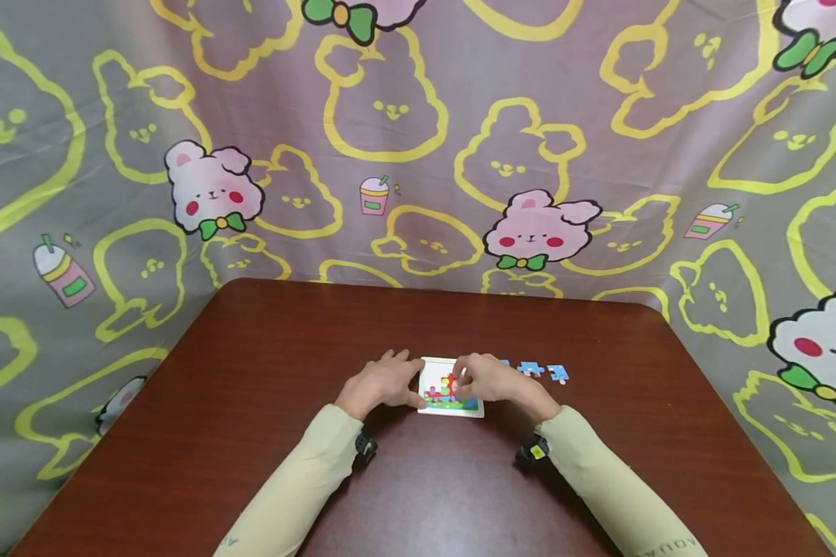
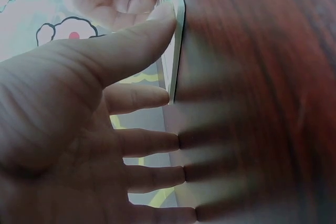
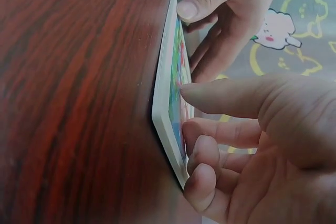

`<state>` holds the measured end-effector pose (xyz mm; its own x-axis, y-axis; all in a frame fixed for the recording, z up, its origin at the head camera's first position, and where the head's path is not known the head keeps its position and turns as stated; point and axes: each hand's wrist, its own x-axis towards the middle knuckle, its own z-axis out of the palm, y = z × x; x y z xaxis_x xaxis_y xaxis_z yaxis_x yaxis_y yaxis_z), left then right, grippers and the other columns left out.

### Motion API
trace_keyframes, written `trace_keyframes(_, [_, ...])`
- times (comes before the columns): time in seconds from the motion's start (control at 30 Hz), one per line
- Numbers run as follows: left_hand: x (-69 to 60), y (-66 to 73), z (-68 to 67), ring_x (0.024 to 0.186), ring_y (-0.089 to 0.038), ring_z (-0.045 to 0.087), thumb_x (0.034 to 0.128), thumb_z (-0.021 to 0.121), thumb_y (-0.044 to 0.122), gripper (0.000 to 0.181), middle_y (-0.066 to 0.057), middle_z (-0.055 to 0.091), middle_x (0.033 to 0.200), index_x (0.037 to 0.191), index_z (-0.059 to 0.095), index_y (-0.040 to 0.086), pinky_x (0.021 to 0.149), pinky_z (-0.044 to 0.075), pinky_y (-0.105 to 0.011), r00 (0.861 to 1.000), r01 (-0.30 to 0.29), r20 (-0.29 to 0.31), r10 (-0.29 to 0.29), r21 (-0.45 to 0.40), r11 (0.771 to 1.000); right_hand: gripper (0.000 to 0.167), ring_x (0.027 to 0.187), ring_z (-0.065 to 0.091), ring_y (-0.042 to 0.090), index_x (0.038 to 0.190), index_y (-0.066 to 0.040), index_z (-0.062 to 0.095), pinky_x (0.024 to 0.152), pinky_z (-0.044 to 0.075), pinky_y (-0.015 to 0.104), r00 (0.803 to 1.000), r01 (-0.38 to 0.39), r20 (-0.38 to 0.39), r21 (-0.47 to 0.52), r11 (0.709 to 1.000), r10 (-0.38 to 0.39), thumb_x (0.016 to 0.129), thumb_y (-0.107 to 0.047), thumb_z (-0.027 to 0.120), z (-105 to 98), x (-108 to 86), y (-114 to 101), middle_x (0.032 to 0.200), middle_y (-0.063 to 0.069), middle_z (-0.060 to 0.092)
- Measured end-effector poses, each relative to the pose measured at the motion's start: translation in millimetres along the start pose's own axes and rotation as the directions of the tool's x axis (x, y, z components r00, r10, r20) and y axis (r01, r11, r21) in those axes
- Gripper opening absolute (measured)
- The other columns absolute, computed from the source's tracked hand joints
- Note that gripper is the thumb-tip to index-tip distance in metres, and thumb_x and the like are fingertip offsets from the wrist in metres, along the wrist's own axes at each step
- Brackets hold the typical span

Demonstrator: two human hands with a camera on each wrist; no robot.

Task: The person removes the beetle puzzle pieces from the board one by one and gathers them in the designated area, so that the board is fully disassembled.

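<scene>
I judge the puzzle (image 1: 451, 404) part-filled, with three pieces (image 1: 530, 368) loose; left hand (image 1: 386, 380) spread, right hand (image 1: 491, 379) curled, any pinch unclear.

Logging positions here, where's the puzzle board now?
In the head view, the puzzle board lies on the table, left hand at its left edge, right hand over its right side.

Evenly lit in the head view, with glare on the near table (image 1: 453, 495); stretched towards the edges. Dimmer in both wrist views, bleached at the left one's upper left, with soft-edged shadows beside the fingertips (image 2: 176, 175) of the left hand (image 2: 79, 140).
</scene>
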<state>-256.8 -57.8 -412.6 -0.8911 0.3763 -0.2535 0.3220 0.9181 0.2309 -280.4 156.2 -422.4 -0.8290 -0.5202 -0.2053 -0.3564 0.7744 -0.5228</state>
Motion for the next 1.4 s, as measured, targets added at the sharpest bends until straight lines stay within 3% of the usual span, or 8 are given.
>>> trace_keyframes(0.57, [-1.0,-0.1,-2.7,0.146,-0.043,0.028,0.0848,0.072,0.049,0.076,-0.017,0.034,0.158,0.148,0.043,0.018,0.11,0.033,-0.063,1.0,-0.002,0.014,0.002,0.002,1.0,0.024,0.073,0.059,0.012,0.105,-0.01,0.058,0.064,0.049,0.027,1.0,0.002,0.008,0.004,1.0,-0.003,0.087,-0.015,0.074,0.6,-0.7,1.6,0.086,0.001,0.067])
trace_keyframes(0.77, [-2.4,-1.4,-2.4,0.147,-0.043,0.026,0.0856,0.072,0.048,0.076,-0.017,0.032,0.159,0.149,0.042,0.018,0.112,0.031,-0.063,1.0,0.002,0.019,-0.001,-0.012,1.0,0.025,0.073,0.06,0.012,0.103,-0.014,0.053,0.063,0.048,0.028,0.999,0.036,-0.003,0.017,0.999,-0.036,0.089,-0.015,0.073,3.1,-2.2,1.1,0.088,0.001,0.068])
trace_keyframes(1.1, [-2.9,-2.3,-1.8,0.145,-0.043,0.029,0.0844,0.073,0.048,0.075,-0.018,0.036,0.157,0.147,0.045,0.017,0.108,0.035,-0.064,1.0,-0.017,0.005,0.017,0.003,1.0,0.023,0.071,0.06,0.009,0.099,-0.01,0.054,0.063,0.049,0.026,0.99,0.129,-0.059,-0.018,0.992,-0.13,0.087,-0.009,0.073,4.2,-1.5,0.9,0.084,0.0,0.069])
trace_keyframes(1.4, [-3.0,-2.0,-2.2,0.145,-0.043,0.03,0.0845,0.073,0.048,0.075,-0.018,0.036,0.156,0.147,0.045,0.017,0.108,0.035,-0.064,1.0,-0.018,0.006,0.018,0.009,1.0,0.023,0.068,0.058,0.01,0.103,-0.013,0.053,0.059,0.048,0.025,0.987,0.143,-0.067,-0.003,0.99,-0.143,0.088,-0.011,0.071,3.2,-1.5,-2.6,0.084,-0.001,0.065])
